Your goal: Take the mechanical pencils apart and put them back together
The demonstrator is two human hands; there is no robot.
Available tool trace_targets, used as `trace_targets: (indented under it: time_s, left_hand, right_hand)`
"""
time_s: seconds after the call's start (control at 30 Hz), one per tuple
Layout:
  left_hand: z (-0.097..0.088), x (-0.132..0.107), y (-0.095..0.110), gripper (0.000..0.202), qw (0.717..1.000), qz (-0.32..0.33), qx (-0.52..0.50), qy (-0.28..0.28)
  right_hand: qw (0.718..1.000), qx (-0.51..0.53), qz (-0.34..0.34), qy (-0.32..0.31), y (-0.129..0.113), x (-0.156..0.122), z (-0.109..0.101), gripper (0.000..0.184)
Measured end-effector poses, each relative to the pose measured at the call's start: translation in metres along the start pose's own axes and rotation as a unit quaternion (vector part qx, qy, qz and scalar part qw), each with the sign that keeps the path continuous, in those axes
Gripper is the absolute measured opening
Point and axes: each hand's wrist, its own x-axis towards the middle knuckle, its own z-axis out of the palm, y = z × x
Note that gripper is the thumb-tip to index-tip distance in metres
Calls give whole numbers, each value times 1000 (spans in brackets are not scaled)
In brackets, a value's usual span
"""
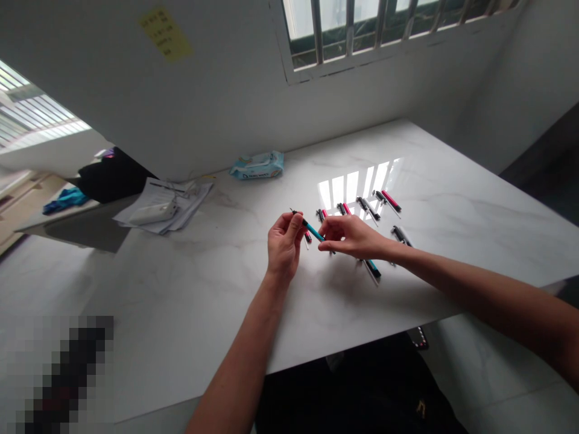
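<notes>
A teal pen [313, 229] with a black front part is held above the table between my two hands. My left hand [284, 247] pinches its black end, where a thin tip pokes out past the fingers. Closed on the teal end are the thumb and fingers of my right hand [350, 236]. Around and beneath my right hand lie several pens in parts, with thin white refills beside them. Among these are a red pen barrel [391, 200], a black-and-grey pen [368, 208] and another teal pen [373, 267], partly hidden by my hand.
A blue wipes packet [257, 166] lies against the wall. Papers [156, 205] with a white device [152, 211] on top are at the left. The marble-patterned table [203, 313] has its front edge close to my body. A barred window [384, 30] is above.
</notes>
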Motion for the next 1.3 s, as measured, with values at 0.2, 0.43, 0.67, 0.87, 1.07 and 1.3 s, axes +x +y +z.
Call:
trace_targets:
  time_s: [0.2, 0.43, 0.67, 0.87, 1.07, 1.3]
  left_hand:
    - [3, -3, 6, 39, 1000, -20, -14, -11]
    - [1, -1, 11, 40, 998, -46, -21, -27]
    - [0, -1, 10, 46, 997, -38, -10, -59]
    - [4, -5, 7, 47, 996, -47, 15, -75]
    - [8, -8, 5, 50, 996, -40, 42, -71]
    - [11, -9, 1, 52, 994, -33, 79, -73]
  right_hand:
    - [998, 59, 6, -18, 1, 3, -1, 31]
    - [993, 115, -5, -39, 6, 9, -10, 32]
    - [995, 85, 4, -44, 1, 5, -9, 36]
    - [996, 46, -16, -68, 2, 5, -12, 45]
    - [999, 44, -6, -15, 6, 8, -14, 41]
    - [994, 93, 0, -51, 6, 7, -10, 31]
